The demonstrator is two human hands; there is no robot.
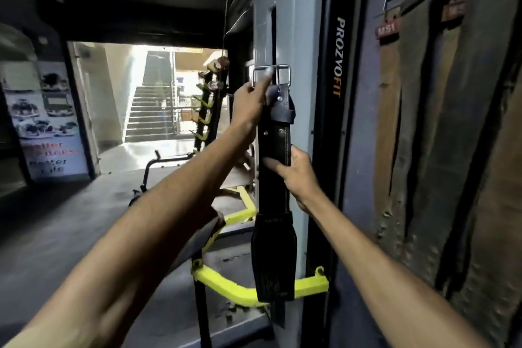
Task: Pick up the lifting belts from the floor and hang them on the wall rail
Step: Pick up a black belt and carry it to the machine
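Against grey upright [285, 22], black belt [275, 167]

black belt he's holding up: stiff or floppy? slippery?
Black belt hangs straight from the left hand at its buckle, so probably semi-stiff, not limp. Wide padded lower end looks bottom-heavy. Right hand pinches the edge; matte leather likely grips well.

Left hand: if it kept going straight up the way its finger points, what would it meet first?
Probably the metal buckle of the black belt; the left hand already reaches its frame. Depth is unclear.
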